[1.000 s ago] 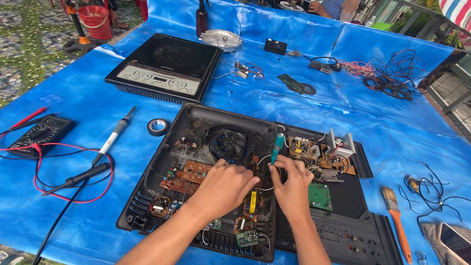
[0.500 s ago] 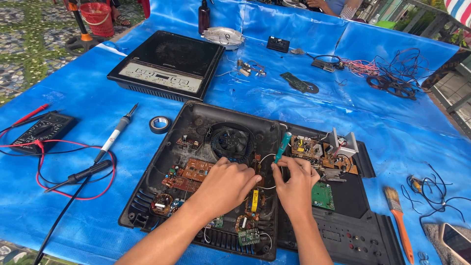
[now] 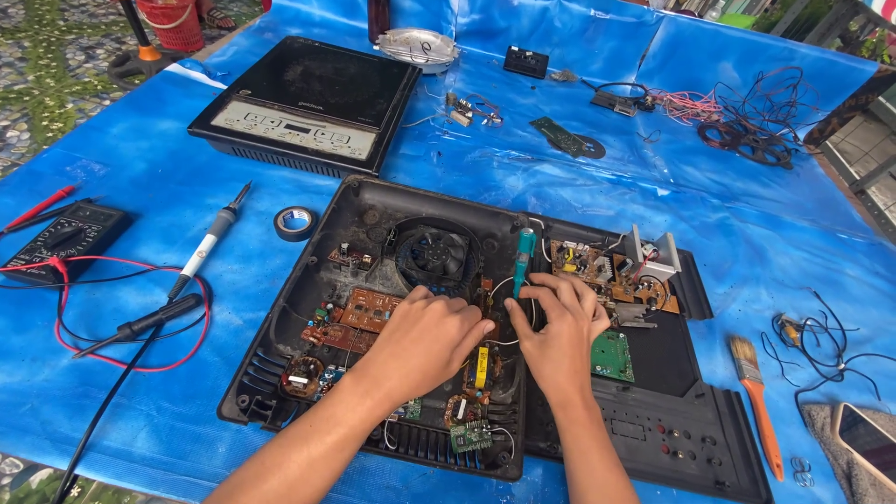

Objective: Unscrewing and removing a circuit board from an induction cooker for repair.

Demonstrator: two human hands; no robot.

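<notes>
An opened black induction cooker base (image 3: 280,322) lies in front of me, with a round fan (image 3: 435,254) and brown circuit boards (image 3: 371,308) inside. My right hand (image 3: 557,329) grips a teal-handled screwdriver (image 3: 523,256) that stands upright on the board near the middle. My left hand (image 3: 425,338) rests palm-down on the circuit board beside it, fingers touching the parts under the screwdriver tip; whether it pinches anything is hidden. A second loose board with a heat sink (image 3: 644,261) sits at the base's right.
A whole black induction cooker (image 3: 308,103) stands at the back. A soldering iron (image 3: 210,241), tape roll (image 3: 295,222) and multimeter (image 3: 62,240) with red and black leads lie left. A paintbrush (image 3: 756,397), phone (image 3: 868,439) and wires lie right, on blue tarp (image 3: 523,177).
The view has drifted slightly. My right hand has shifted a little on the screwdriver; both hands stay on the board.
</notes>
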